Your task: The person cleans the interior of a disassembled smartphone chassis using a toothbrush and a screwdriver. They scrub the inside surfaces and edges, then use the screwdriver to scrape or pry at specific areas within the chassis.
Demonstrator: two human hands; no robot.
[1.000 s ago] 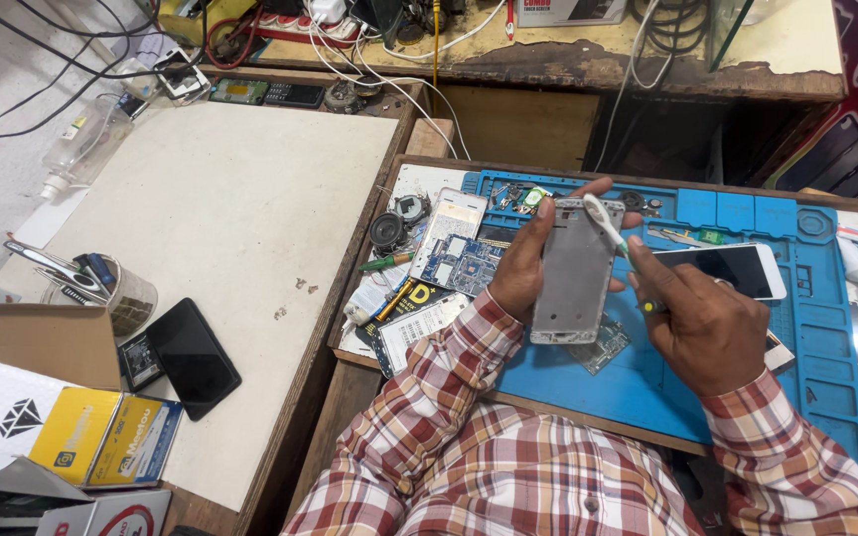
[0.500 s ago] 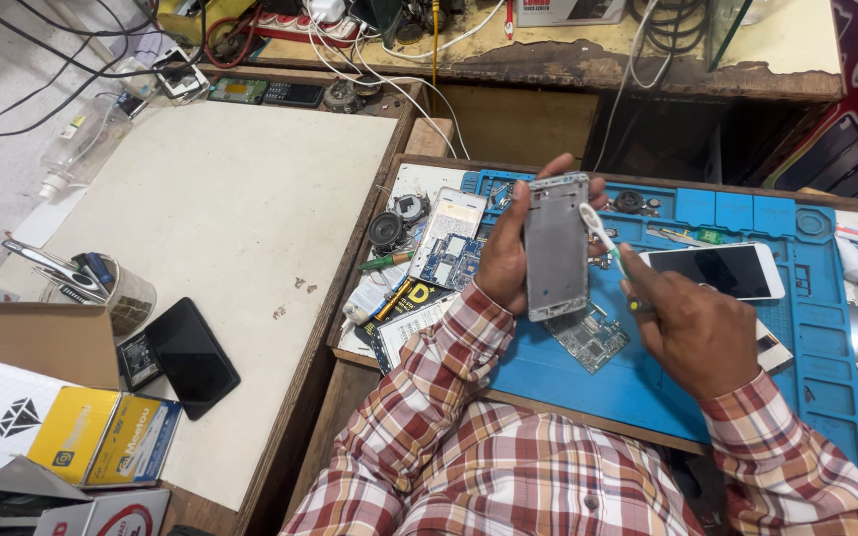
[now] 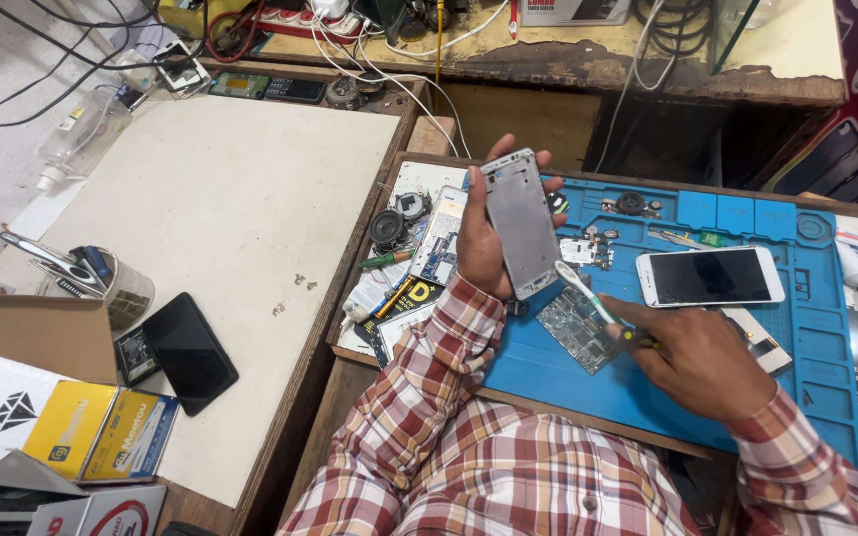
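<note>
Between the left hand's (image 3: 484, 233) fingers (image 3: 544, 186) stands a grey phone frame (image 3: 520, 223), gripped upright above the blue mat (image 3: 747, 397); the right hand (image 3: 702, 362) clenches a brush (image 3: 588, 295) touching its lower edge.

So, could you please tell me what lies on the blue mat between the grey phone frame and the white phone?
In the head view, between the grey phone frame and the white phone, small loose parts lie on the blue mat, with the white-tipped tool just below that stretch.

right hand (image 3: 702, 362) hiding tool handle (mostly)
</note>
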